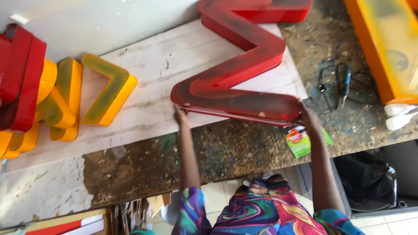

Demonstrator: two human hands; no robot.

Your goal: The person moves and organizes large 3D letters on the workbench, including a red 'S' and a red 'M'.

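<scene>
A large red zigzag-shaped sign letter point(235, 82) lies flat on a white board point(152, 74) on the workbench. My left hand point(180, 115) grips the letter's near-left corner. My right hand point(308, 117) holds its near-right end. Both arms reach forward from colourful patterned sleeves at the bottom of the view.
Yellow sign letters point(104, 91) and red ones point(19, 74) lie at the left. An orange-yellow box piece point(387, 48) sits at the far right, with a tool and black cable point(342, 82) beside it. A green packet point(300, 140) rests by my right wrist. White bottles point(398, 115) lie at the right edge.
</scene>
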